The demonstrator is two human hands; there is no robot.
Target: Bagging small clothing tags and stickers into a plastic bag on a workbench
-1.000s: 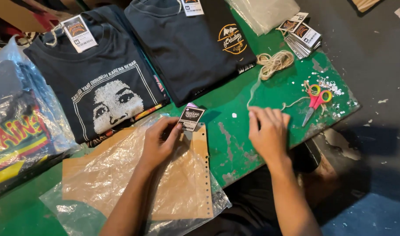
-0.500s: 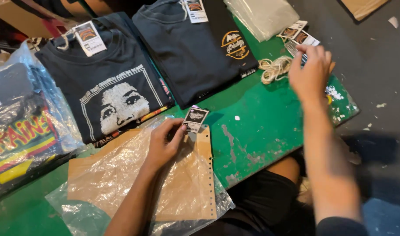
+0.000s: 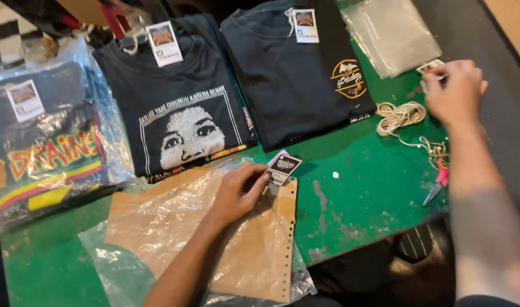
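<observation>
My left hand pinches a small black hang tag by its edge, resting on a brown perforated card that lies inside a clear plastic bag. My right hand is stretched out to the far right of the green table, fingers closed over a stack of hang tags that it mostly hides. A coil of pale string lies just left of that hand. Red-handled scissors lie near my right forearm.
Two folded dark T-shirts with tags at their collars lie at the back. A bagged printed shirt sits at the left. Empty clear bags lie at the back right. The table's edge runs diagonally at the lower right.
My right hand has left the table's near side and reached out to the tag stack at the far right. The left hand keeps its hold on the black tag. The view has shifted.
</observation>
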